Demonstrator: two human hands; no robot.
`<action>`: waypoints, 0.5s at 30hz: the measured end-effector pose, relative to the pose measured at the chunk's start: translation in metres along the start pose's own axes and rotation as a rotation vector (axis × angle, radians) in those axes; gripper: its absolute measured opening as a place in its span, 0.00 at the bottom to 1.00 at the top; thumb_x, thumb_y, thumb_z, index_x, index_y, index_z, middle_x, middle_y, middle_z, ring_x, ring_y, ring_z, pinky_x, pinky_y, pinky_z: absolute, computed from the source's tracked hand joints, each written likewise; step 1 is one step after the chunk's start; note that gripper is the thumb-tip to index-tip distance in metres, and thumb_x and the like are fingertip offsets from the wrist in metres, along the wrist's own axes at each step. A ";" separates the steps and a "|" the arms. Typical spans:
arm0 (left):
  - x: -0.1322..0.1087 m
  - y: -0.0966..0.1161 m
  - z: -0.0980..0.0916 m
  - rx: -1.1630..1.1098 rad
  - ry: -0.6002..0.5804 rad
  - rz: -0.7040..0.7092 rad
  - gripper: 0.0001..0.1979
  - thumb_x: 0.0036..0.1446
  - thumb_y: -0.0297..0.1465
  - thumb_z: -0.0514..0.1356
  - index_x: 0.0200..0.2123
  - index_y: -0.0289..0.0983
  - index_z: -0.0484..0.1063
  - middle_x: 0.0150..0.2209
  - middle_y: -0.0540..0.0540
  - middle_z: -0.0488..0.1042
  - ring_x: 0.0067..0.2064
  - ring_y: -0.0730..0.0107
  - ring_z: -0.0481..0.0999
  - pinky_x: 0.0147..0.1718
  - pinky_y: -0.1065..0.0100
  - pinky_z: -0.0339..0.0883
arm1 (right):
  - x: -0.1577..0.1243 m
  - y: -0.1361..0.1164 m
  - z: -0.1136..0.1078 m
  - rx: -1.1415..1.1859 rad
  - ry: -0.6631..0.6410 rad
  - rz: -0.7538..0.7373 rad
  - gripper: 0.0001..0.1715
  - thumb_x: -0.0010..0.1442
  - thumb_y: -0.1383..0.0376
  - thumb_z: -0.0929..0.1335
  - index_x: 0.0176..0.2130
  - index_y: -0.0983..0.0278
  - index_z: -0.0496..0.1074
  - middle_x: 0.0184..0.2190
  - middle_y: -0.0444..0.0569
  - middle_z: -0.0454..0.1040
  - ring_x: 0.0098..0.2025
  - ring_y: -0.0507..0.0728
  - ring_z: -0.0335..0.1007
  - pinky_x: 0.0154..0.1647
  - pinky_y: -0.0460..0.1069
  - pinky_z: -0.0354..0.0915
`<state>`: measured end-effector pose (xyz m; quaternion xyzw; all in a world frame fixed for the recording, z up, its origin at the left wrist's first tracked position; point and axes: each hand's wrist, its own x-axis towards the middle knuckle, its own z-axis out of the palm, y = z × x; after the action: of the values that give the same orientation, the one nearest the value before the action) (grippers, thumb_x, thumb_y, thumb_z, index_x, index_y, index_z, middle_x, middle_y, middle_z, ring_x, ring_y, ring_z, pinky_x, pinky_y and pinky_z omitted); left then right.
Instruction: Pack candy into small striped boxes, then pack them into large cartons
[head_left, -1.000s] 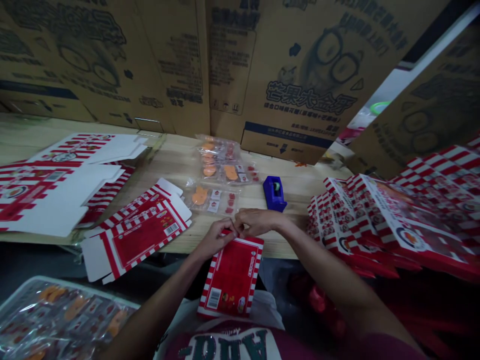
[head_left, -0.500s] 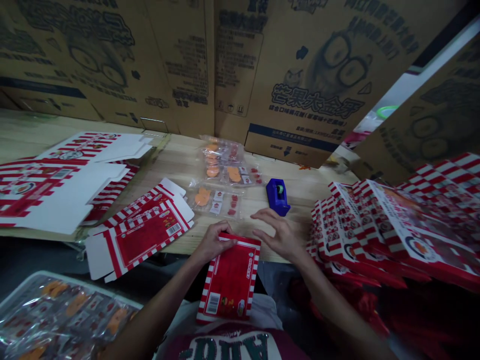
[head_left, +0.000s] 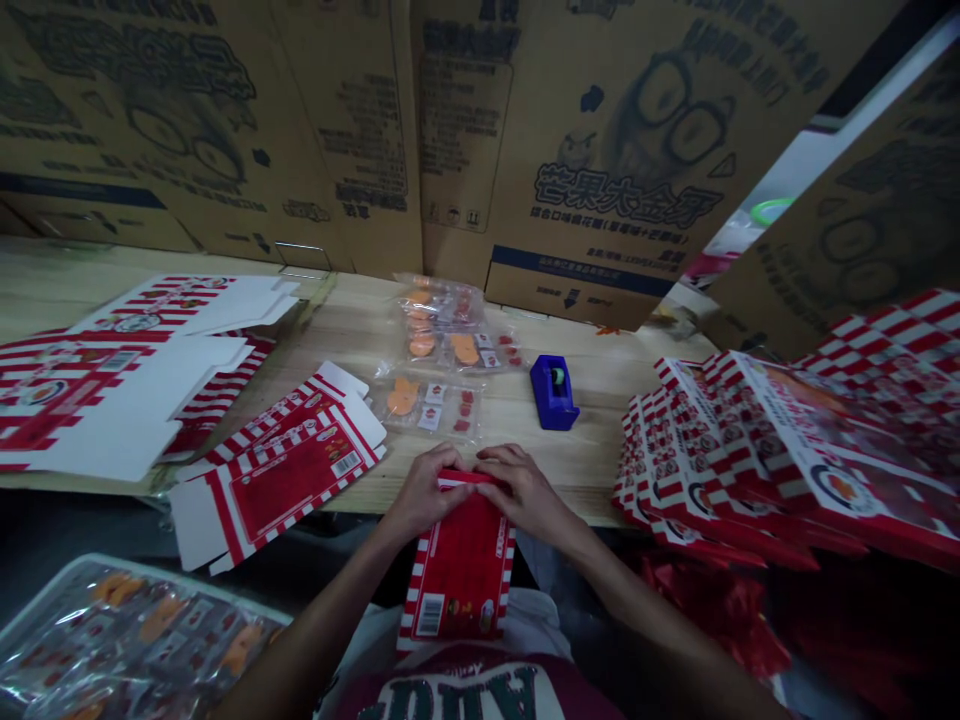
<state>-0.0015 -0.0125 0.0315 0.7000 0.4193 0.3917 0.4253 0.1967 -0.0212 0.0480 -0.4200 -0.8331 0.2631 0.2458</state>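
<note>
The box (head_left: pixel 461 570) leans against the tabletop (head_left: pixel 592 470) edge. Its long axis runs from the lap toward the tape dispenser (head_left: pixel 553 390). The left hand (head_left: pixel 424 495) grips its far left corner with curled fingers. The right hand (head_left: pixel 525 490) clasps the far flap alongside, and both are equally near.

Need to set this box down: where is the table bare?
The table is bare between the tape dispenser and the stacked boxes, and along the cardboard cases far left. Flat cartons and plastic packets crowd the rest.
</note>
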 end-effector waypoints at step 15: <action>-0.041 -0.020 -0.093 0.293 0.212 -0.039 0.29 0.50 0.47 0.64 0.52 0.39 0.65 0.49 0.40 0.72 0.51 0.50 0.72 0.48 0.54 0.67 | 0.007 -0.073 -0.102 -0.084 -0.033 -0.047 0.08 0.55 0.62 0.72 0.30 0.63 0.73 0.28 0.46 0.72 0.30 0.53 0.67 0.29 0.46 0.58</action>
<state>-0.1051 -0.0193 0.0358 0.7010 0.5279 0.3895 0.2798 0.2160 -0.0292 0.1721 -0.4056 -0.8570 0.2290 0.2205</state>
